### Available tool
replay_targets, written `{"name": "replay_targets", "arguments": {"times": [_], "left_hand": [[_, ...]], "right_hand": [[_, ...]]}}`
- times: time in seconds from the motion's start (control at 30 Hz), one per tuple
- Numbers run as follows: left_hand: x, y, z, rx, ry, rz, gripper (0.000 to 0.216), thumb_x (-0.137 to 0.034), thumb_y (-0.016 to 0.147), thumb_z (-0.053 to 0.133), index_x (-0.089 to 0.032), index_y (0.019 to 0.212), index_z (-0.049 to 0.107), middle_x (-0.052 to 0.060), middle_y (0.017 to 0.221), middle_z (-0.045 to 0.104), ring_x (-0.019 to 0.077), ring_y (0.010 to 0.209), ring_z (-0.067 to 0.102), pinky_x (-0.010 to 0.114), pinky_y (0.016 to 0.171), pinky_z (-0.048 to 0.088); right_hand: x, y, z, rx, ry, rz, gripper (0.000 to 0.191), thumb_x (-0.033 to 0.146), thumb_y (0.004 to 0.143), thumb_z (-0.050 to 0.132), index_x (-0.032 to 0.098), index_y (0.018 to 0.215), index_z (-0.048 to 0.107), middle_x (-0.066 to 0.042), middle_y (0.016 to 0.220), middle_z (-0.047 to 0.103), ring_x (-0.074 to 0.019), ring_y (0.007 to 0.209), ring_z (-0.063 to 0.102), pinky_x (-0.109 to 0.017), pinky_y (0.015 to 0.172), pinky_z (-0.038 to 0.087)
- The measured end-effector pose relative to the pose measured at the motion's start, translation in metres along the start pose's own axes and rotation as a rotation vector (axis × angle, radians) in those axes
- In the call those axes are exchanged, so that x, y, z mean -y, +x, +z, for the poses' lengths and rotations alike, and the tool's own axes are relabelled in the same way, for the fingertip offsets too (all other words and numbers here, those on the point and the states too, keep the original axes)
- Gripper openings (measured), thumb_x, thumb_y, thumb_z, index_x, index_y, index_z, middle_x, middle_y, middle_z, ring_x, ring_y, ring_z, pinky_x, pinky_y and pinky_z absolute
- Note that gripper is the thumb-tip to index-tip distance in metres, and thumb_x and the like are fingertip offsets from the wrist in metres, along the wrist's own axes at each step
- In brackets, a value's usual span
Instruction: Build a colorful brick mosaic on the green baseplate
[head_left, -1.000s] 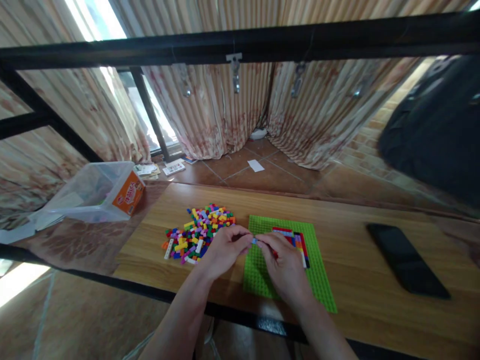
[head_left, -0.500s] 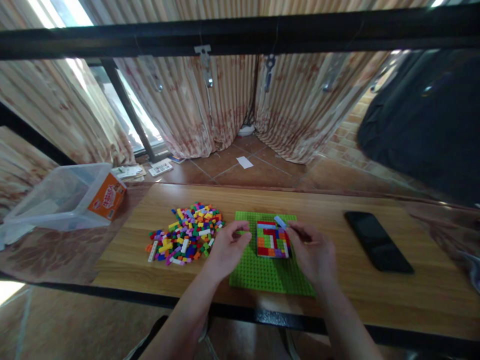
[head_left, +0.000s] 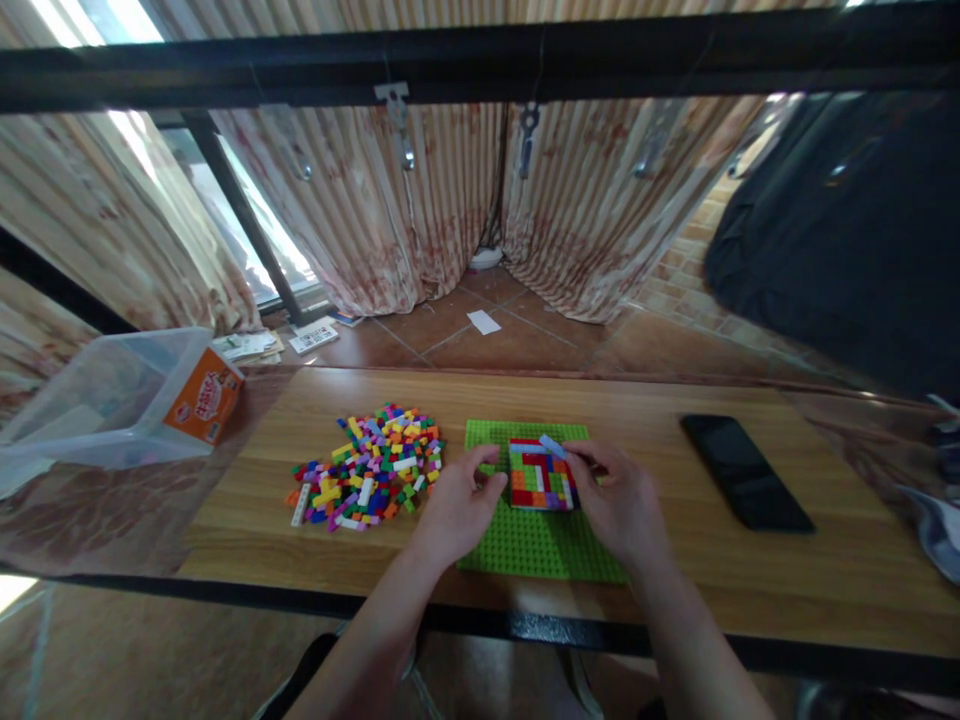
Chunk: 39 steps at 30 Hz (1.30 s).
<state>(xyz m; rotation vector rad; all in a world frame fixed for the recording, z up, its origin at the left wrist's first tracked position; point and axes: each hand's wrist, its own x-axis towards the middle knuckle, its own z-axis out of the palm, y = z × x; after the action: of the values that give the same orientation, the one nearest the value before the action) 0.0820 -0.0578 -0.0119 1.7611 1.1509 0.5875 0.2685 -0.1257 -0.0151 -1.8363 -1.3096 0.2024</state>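
Observation:
A green baseplate [head_left: 540, 550] lies on the wooden table, and a square block of many-coloured toy bricks [head_left: 536, 480] stands on it. My right hand [head_left: 619, 500] pinches a long light-blue brick [head_left: 553, 446], tilted over the block's far right corner. Whether that brick touches the block, I cannot tell. At the block's left side is my left hand [head_left: 463, 505], thumb and fingers apart with nothing between them. To the left of it spreads a heap of loose bricks [head_left: 375, 465] in mixed colours.
A black phone [head_left: 746, 472] lies on the table [head_left: 652, 400] at the right. Beyond the table's left end stands a clear plastic bin [head_left: 112, 400] with an orange label. A black bar [head_left: 465, 65] with hanging clips crosses the view above the table.
The light-blue brick in my right hand has shifted slightly left and closer over the block. My left hand stays beside the block, little changed. The whole view has shifted slightly.

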Motion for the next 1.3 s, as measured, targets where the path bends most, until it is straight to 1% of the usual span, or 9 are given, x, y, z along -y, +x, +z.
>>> {"name": "replay_targets", "arguments": {"times": [0.13, 0.3, 0.5, 0.67, 0.87, 1.0, 1.1, 1.2, 1.3], "left_hand": [[-0.002, -0.001, 0.001, 0.017, 0.031, -0.005, 0.039, -0.019, 0.087, 0.057, -0.014, 0.125, 0.062, 0.009, 0.121, 0.070, 0.0184, 0.086, 0.067, 0.033, 0.082, 0.053], [-0.007, -0.003, 0.001, 0.040, 0.067, -0.007, 0.038, -0.019, 0.087, 0.057, -0.012, 0.124, 0.063, 0.009, 0.117, 0.072, 0.0189, 0.084, 0.066, 0.034, 0.080, 0.053], [-0.010, -0.004, 0.000, 0.038, 0.118, -0.005, 0.037, -0.021, 0.087, 0.057, -0.011, 0.122, 0.065, 0.010, 0.110, 0.073, 0.0199, 0.081, 0.066, 0.035, 0.081, 0.053], [-0.010, -0.006, -0.001, 0.050, 0.121, 0.009, 0.036, -0.023, 0.088, 0.056, -0.012, 0.122, 0.065, 0.010, 0.103, 0.074, 0.0198, 0.079, 0.066, 0.034, 0.078, 0.053], [-0.007, -0.006, 0.000, 0.045, 0.131, 0.009, 0.036, -0.024, 0.088, 0.056, -0.013, 0.121, 0.066, 0.010, 0.105, 0.074, 0.0203, 0.081, 0.067, 0.034, 0.078, 0.053], [-0.007, -0.005, 0.001, 0.058, 0.127, 0.008, 0.038, -0.024, 0.087, 0.056, -0.012, 0.121, 0.065, 0.011, 0.105, 0.074, 0.0208, 0.081, 0.067, 0.034, 0.077, 0.053], [-0.007, -0.006, 0.000, 0.056, 0.132, 0.001, 0.039, -0.025, 0.088, 0.055, -0.012, 0.123, 0.065, 0.012, 0.105, 0.074, 0.0214, 0.082, 0.068, 0.034, 0.077, 0.054], [-0.006, -0.006, 0.000, 0.062, 0.137, 0.000, 0.040, -0.026, 0.088, 0.055, -0.012, 0.124, 0.065, 0.011, 0.103, 0.074, 0.0214, 0.082, 0.068, 0.034, 0.077, 0.054], [-0.005, -0.006, 0.000, 0.066, 0.148, 0.003, 0.040, -0.027, 0.089, 0.055, -0.013, 0.124, 0.065, 0.011, 0.102, 0.074, 0.0215, 0.082, 0.068, 0.035, 0.080, 0.054]], "right_hand": [[-0.001, -0.001, 0.002, -0.013, -0.051, 0.085, 0.024, 0.034, 0.087, 0.055, 0.020, 0.093, 0.073, -0.005, 0.088, 0.074, -0.0184, 0.072, 0.066, -0.032, 0.071, 0.050], [0.002, -0.004, 0.005, 0.048, -0.153, 0.079, 0.027, 0.033, 0.086, 0.052, 0.020, 0.097, 0.073, -0.006, 0.087, 0.074, -0.0201, 0.073, 0.067, -0.034, 0.071, 0.048], [0.006, -0.004, 0.006, 0.097, -0.158, 0.064, 0.032, 0.034, 0.086, 0.051, 0.019, 0.104, 0.073, -0.007, 0.091, 0.074, -0.0211, 0.078, 0.066, -0.035, 0.075, 0.048], [0.008, -0.002, 0.006, 0.133, -0.126, 0.090, 0.033, 0.040, 0.086, 0.053, 0.019, 0.102, 0.074, -0.007, 0.088, 0.074, -0.0219, 0.079, 0.066, -0.036, 0.077, 0.048], [0.004, -0.002, 0.004, 0.111, -0.090, 0.078, 0.036, 0.045, 0.088, 0.051, 0.019, 0.097, 0.074, -0.008, 0.090, 0.075, -0.0216, 0.078, 0.066, -0.036, 0.075, 0.049], [-0.002, 0.002, 0.005, 0.031, -0.092, 0.074, 0.038, 0.046, 0.089, 0.050, 0.018, 0.096, 0.075, -0.009, 0.091, 0.075, -0.0227, 0.081, 0.066, -0.037, 0.077, 0.049], [-0.008, 0.007, 0.011, -0.010, -0.058, 0.084, 0.039, 0.046, 0.089, 0.050, 0.018, 0.098, 0.076, -0.011, 0.100, 0.074, -0.0253, 0.093, 0.065, -0.041, 0.083, 0.050], [-0.015, 0.012, 0.018, 0.031, 0.044, 0.117, 0.040, 0.047, 0.089, 0.050, 0.019, 0.101, 0.076, -0.011, 0.107, 0.073, -0.0258, 0.101, 0.065, -0.042, 0.087, 0.049], [-0.019, 0.015, 0.024, 0.073, 0.109, 0.115, 0.039, 0.047, 0.089, 0.051, 0.020, 0.101, 0.076, -0.010, 0.108, 0.073, -0.0245, 0.101, 0.065, -0.042, 0.090, 0.049]]}}
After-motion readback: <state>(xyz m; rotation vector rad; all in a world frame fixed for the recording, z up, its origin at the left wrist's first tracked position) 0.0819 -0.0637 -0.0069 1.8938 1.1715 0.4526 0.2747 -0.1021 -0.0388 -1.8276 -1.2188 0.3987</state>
